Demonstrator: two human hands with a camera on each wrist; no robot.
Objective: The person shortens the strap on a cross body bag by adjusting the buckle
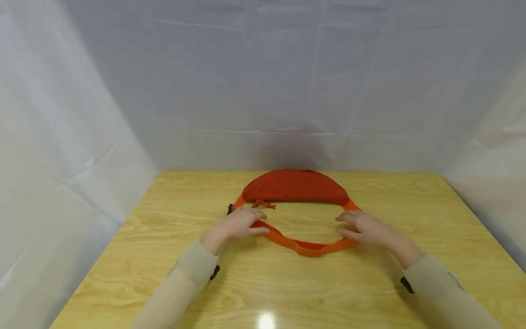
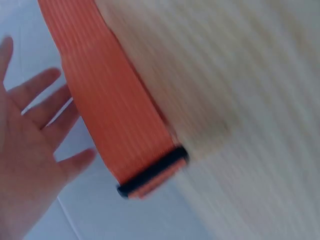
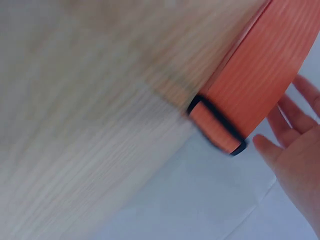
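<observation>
A red waist bag [image 1: 296,186] lies near the far edge of the table, its orange strap [image 1: 310,250] looped toward me. My left hand [image 1: 240,223] is over the left part of the loop, fingers extended and thumb apart. In the left wrist view the ribbed strap [image 2: 110,100] with a black slider [image 2: 152,172] runs right beside those fingertips. On the other side, my right hand [image 1: 363,226] reaches over the strap, fingers loosely extended. The right wrist view has the strap [image 3: 265,70] and a black slider [image 3: 217,122] close to its fingertips. Neither palm encloses anything.
Under everything is a light wooden table [image 1: 287,292]. White sheeting [image 1: 246,82] hangs behind it and along both sides. A red cord pull [image 1: 264,204] lies inside the loop below the bag, and a black buckle [image 1: 230,209] shows beyond my left hand.
</observation>
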